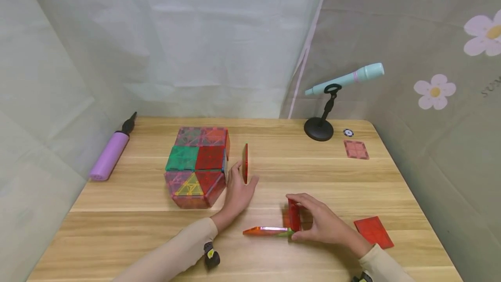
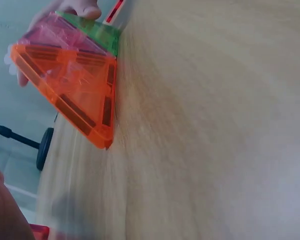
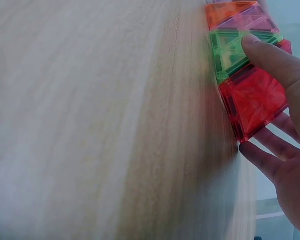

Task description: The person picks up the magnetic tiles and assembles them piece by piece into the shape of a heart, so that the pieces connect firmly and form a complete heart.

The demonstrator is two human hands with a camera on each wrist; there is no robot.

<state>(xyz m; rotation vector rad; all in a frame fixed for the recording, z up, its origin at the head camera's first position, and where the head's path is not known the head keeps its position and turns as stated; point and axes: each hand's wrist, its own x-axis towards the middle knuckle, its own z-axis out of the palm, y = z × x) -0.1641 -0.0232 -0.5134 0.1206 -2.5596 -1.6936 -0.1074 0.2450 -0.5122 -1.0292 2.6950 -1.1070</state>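
Observation:
My right hand grips a standing, angled row of joined magnetic tiles. Its red end lies against the fingers, while the thumb presses the green triangular part. Pink and orange triangles form the far end, low along the tabletop. Farther left, my left hand reaches beside an upright red magnetic tile, seen edge-on, with fingers on its left and the thumb spread to its right. Close by those fingers stands a block built of coloured magnetic tiles, with green, red, pink and yellow pieces on top.
A loose red square tile lies right of my right hand. Toward the back right are a pink tile, a small round chip and a black stand bearing a light-blue stick. A purple hand pump lies at the left.

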